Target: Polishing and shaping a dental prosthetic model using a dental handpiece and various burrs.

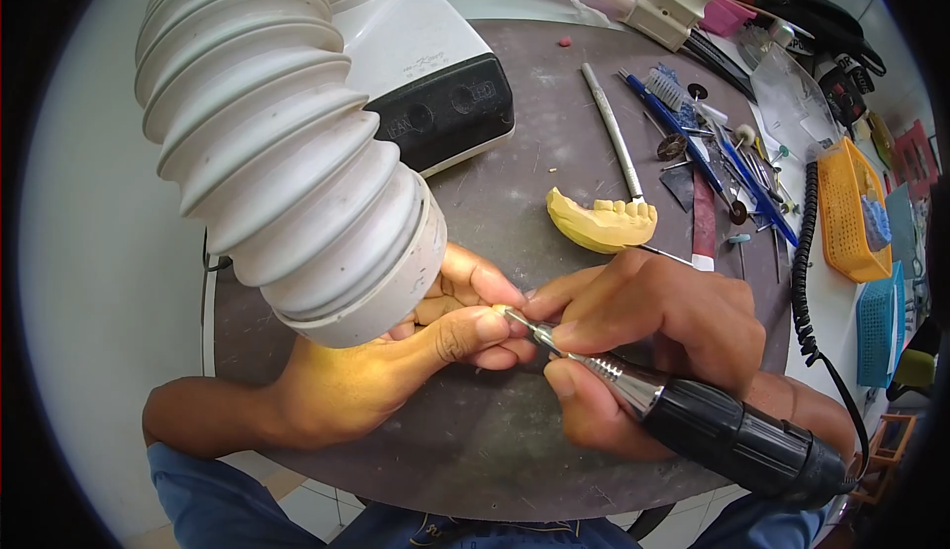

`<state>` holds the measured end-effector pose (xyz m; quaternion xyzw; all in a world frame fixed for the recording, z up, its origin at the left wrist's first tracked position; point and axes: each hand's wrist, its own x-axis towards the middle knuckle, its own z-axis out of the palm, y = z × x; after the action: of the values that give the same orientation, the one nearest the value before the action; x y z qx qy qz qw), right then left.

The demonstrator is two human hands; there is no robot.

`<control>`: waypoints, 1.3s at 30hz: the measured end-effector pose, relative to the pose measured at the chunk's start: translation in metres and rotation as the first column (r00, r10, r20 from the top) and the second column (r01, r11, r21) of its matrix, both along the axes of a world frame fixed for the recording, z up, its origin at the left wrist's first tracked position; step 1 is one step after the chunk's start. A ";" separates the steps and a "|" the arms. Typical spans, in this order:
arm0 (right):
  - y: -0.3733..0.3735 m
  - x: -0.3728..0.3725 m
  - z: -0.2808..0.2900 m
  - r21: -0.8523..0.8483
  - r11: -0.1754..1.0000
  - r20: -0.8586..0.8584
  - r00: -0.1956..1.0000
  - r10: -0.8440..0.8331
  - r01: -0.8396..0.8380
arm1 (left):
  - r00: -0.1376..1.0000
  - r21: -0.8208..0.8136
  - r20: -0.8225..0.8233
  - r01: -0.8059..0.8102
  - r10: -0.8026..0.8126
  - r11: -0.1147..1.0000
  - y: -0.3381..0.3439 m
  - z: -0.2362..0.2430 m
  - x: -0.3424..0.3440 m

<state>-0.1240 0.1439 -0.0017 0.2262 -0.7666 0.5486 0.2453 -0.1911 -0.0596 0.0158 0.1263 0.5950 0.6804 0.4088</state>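
My left hand (366, 381) is closed, its thumb and fingers pinching a tiny yellowish piece that looks like a dental crown (501, 309). My right hand (683, 311) grips a black and silver rotary handpiece (732, 430) like a pen. The handpiece's thin bur tip meets the small piece, or lies right at it; fingertips partly hide the spot. My two hands come together at the fingertips. Just beyond the right hand lies a yellow plaster dental cast (599, 227) with a row of teeth along its top.
A wide white ribbed hose (267, 123) arches from a white box with a black panel (440, 113), its mouth over my left hand. A metal hand tool (612, 123) lies behind the cast. Burs, discs and brushes clutter the right, beside a coiled black cable (804, 282) and a yellow basket (841, 242).
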 end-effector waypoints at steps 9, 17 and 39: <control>-0.001 0.000 -0.001 -0.043 0.999 -0.014 1.000 0.005 -0.005 | 0.997 0.036 -0.074 0.007 -0.005 0.999 -0.003 -0.006 -0.001; 0.003 -0.004 -0.002 0.039 0.996 -0.019 0.997 0.075 -0.074 | 0.994 0.027 -0.104 0.029 -0.027 0.999 -0.005 -0.007 -0.001; 0.001 -0.005 -0.003 0.072 0.996 -0.052 0.997 0.054 -0.051 | 0.988 0.062 -0.152 -0.006 0.015 0.998 0.000 -0.006 0.004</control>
<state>-0.1288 0.1453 -0.0050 0.2695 -0.7725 0.5211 0.2432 -0.1874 -0.0599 0.0095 0.1875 0.6039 0.6890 0.3542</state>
